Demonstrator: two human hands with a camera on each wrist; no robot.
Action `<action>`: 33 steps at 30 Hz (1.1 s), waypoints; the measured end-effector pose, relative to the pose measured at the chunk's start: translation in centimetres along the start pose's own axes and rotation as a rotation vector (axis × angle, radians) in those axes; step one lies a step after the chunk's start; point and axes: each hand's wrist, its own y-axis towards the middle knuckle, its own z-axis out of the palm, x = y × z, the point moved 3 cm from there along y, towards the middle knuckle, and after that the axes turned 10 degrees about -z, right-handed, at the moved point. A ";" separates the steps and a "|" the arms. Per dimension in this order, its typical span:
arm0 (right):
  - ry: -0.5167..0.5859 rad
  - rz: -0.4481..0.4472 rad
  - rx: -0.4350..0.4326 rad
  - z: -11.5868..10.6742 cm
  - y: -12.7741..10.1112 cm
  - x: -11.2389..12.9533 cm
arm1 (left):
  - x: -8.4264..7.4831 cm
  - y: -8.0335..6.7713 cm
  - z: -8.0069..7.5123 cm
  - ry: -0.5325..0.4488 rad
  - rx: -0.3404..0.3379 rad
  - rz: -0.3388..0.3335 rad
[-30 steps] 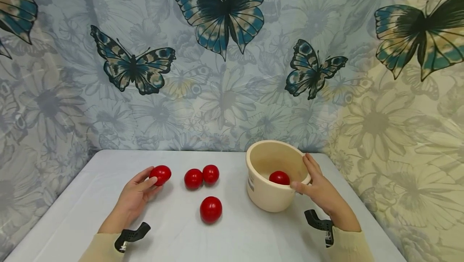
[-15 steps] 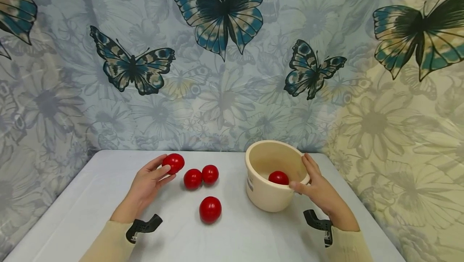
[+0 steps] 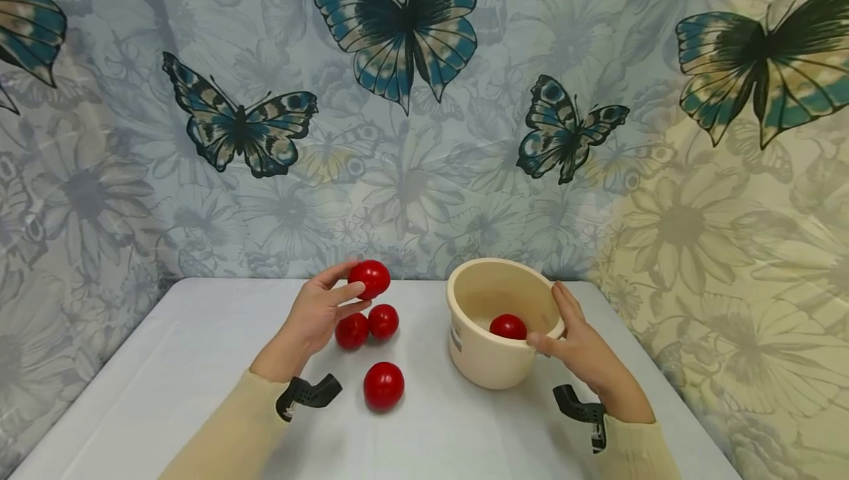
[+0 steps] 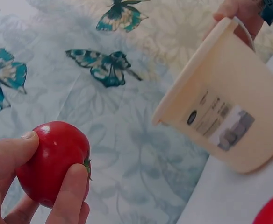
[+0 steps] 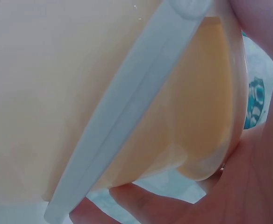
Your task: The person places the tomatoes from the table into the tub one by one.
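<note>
My left hand (image 3: pixel 312 321) pinches a red tomato (image 3: pixel 370 279) between thumb and fingers, raised above the table. In the left wrist view its green stem end shows beside a fingertip. Beneath and right of that hand, two tomatoes sit side by side, the left tomato (image 3: pixel 351 331) partly covered by the hand. A third tomato (image 3: pixel 383 386) lies nearer the front. At the right, my right hand (image 3: pixel 584 351) grips the rim of a cream plastic bucket (image 3: pixel 491 366), which leans toward me. One tomato (image 3: pixel 508 327) is inside it. A pale handle (image 5: pixel 113 112) crosses the bucket's outside in the right wrist view.
A white-covered table (image 3: pixel 152 391) carries everything. Directly behind its back edge hangs a butterfly-print cloth (image 3: pixel 411 192), which also runs along both sides. A printed label (image 4: pixel 220 119) is on the bucket's wall. Black straps with mounts sit on both wrists.
My left hand has carried its tomato to the right and upward, from left of the table tomatoes to above the pair. The right hand and bucket have stayed in place.
</note>
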 end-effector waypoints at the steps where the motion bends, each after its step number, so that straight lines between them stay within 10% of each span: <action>1: 0.000 -0.005 0.000 0.0 0.0 0.0 | -0.1 0.1 0.6 0.001 0.008 0.002; 18: 0.025 -0.053 0.016 0.6 0.3 0.3 | -0.8 1.3 8.3 0.040 0.137 0.025; 33: 0.017 -0.044 0.011 0.7 0.5 -0.3 | 0.2 2.4 11.6 0.061 0.183 0.011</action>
